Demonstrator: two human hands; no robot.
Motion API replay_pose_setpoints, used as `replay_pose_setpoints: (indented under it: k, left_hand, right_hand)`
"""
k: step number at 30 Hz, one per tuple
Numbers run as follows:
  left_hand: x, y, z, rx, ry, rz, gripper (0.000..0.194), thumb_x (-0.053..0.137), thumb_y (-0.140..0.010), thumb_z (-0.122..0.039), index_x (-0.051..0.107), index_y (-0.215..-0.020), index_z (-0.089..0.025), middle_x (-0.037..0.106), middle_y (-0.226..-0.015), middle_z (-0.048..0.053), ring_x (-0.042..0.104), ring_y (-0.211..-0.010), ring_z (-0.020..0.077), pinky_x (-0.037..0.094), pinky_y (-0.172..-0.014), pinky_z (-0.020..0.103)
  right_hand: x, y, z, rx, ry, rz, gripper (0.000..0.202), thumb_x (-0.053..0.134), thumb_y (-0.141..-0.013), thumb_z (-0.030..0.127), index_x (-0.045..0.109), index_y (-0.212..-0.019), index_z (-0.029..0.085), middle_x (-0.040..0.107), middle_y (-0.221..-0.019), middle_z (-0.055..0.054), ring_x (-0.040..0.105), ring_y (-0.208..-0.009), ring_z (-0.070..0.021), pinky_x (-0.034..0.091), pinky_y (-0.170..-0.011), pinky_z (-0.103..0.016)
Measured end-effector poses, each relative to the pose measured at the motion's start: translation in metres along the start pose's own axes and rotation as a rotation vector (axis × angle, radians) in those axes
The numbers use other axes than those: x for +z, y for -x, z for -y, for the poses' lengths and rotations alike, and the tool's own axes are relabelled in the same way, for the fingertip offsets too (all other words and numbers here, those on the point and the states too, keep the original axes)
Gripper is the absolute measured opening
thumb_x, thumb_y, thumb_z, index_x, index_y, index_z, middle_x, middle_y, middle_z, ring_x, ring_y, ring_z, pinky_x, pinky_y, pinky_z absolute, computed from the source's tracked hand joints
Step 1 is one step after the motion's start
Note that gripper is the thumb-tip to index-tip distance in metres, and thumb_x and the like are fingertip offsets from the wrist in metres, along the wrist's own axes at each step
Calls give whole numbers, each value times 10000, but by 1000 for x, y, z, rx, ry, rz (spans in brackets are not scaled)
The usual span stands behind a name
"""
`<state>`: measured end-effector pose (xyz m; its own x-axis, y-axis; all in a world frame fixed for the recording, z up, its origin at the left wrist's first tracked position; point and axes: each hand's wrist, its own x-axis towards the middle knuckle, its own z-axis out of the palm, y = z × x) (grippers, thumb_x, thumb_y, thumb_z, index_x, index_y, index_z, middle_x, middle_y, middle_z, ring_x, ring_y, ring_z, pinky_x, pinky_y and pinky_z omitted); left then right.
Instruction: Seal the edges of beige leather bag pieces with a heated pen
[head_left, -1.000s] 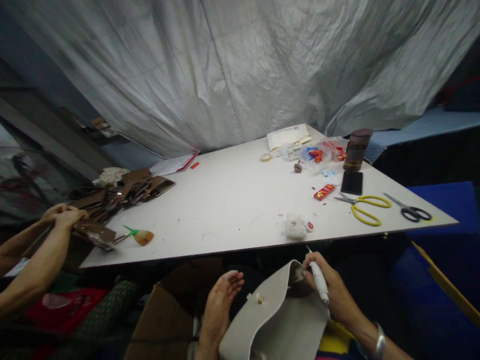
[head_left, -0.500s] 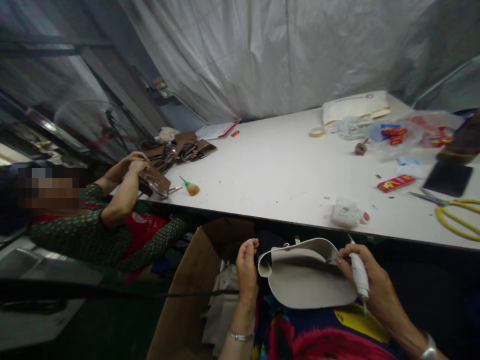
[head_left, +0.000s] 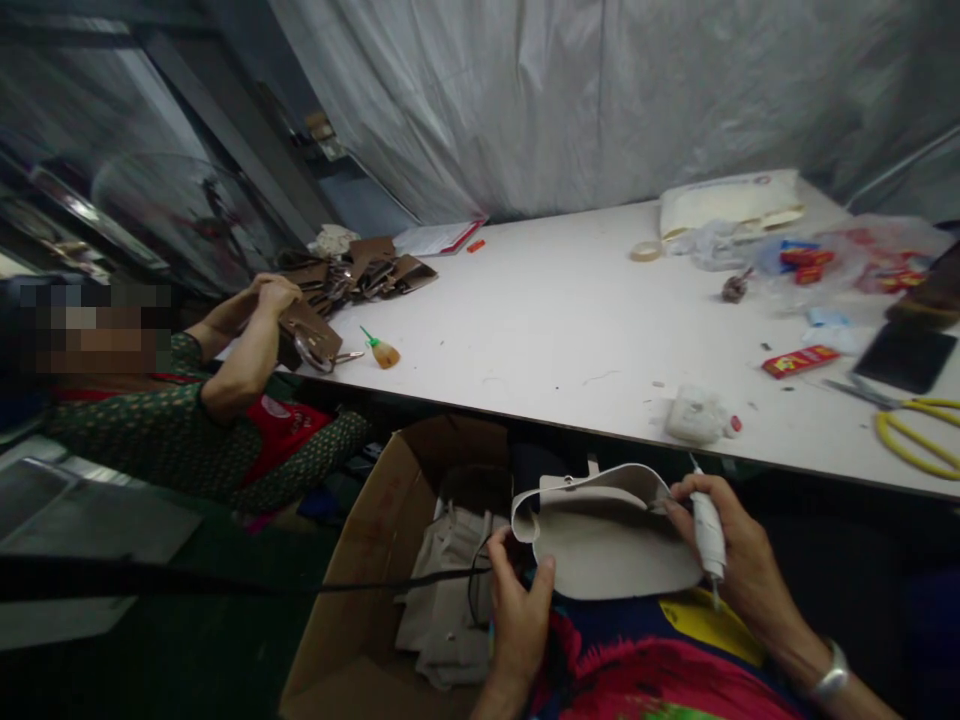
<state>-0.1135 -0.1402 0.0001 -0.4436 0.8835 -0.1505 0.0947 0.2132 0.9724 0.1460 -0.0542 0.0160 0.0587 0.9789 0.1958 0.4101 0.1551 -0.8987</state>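
Note:
A pale grey leather-like bag piece [head_left: 615, 550] lies open-mouthed above my lap, its left edge curled. My right hand [head_left: 724, 535] is closed on its right edge and also holds a white-wrapped tool [head_left: 708, 535] with thin metal points at both ends. At the left edge of the piece, my left hand [head_left: 521, 600] has its thumb and fingers apart, the thumb touching the front edge; some fingertips are hidden behind the piece.
A cardboard box [head_left: 360, 560] with grey pieces [head_left: 454, 590] stands at left. The white table [head_left: 525, 330] bears yellow scissors [head_left: 915, 430], a phone [head_left: 904, 355] and a glue bottle [head_left: 384, 353]. A person [head_left: 247, 400] handles brown pieces [head_left: 315, 335].
My left hand has moved down and inward to the left edge of the grey piece. My right hand still holds the piece and the tool. The view has shifted slightly.

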Motion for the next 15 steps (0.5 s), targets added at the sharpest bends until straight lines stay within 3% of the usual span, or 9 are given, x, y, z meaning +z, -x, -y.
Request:
replay_pose_setpoints:
  k: [5, 8, 11, 15]
  left_hand:
    - [1, -23, -3, 127, -155, 5, 203, 625, -895, -356, 645, -994, -179, 715, -928, 71, 690, -891, 242, 541, -803, 318]
    - [0, -39, -3, 282, -273, -68, 208, 602, -923, -350, 616, -787, -194, 624, -739, 18, 632, -741, 199, 497, -712, 270]
    - [2, -51, -12, 469, -346, -112, 203, 568, -948, -275, 620, -768, -196, 633, -775, 20, 636, -763, 182, 490, -726, 253]
    - [10, -62, -43, 725, -404, -150, 159, 525, -960, -156, 653, -877, -200, 698, -939, 50, 683, -908, 187, 519, -831, 266]
  right_hand:
    - [-3, 0, -6, -26, 55, 50, 227, 622, -993, 454, 577, -1082, 250, 669, -850, 1, 604, -647, -160, 482, -581, -233]
    - [-7, -1, -9, -24, 94, 103, 213, 629, -991, 453, 585, -1059, 256, 646, -804, 20, 586, -630, -157, 468, -581, -236]
    - [-11, 0, -7, 6, 85, 119, 233, 652, -981, 480, 599, -1022, 257, 627, -769, 28, 567, -630, -160, 451, -580, -242]
    - [-14, -1, -1, 62, 41, 61, 264, 663, -966, 505, 609, -1024, 252, 668, -846, -1, 588, -689, -180, 457, -610, -262]
